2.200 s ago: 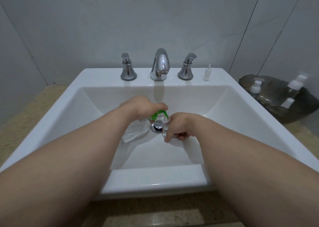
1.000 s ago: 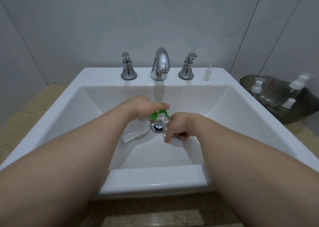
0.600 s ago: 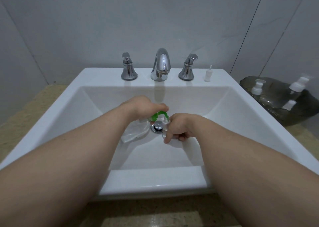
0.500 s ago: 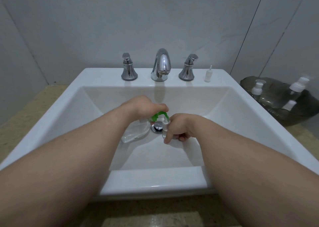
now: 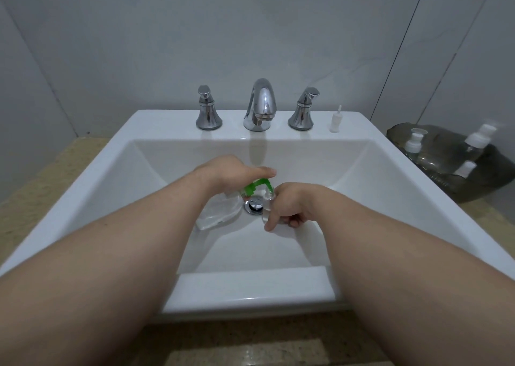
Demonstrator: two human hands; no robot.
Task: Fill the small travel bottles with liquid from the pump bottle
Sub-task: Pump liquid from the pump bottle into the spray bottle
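Two hands are working low in the white sink (image 5: 390, 170), with both of your forearms reaching down into the basin. Your left hand (image 5: 231, 170) is lying palm down over the green pump head (image 5: 257, 186) of the clear pump bottle (image 5: 220, 212). Its fingers (image 5: 264, 172) are stretched out straight and pressed together, resting on top of the pump; the thumb is hidden. The pump bottle is leaning under that hand, its body slanting down and back toward you from the fingers.

Just below those fingertips, the green spout is curving down to the mouth of a small clear travel bottle (image 5: 267, 202). Your right hand (image 5: 292, 202) is gripping this travel bottle, its fingers (image 5: 269, 222) curling round it and the forefinger pointing down along its side. The bottle is standing nearly upright, just beside the chrome drain (image 5: 253, 206), which is sitting between the two bottles. You cannot tell how full it is.

Well beyond your fingers, the chrome faucet (image 5: 260, 103) is standing between two handles, with a small white nozzle cap (image 5: 335, 120) to their right. Far right of the right-hand fingers, a dark bowl (image 5: 446, 181) on the tan desk (image 5: 33, 198) is holding three white-capped spare bottles (image 5: 415, 142).
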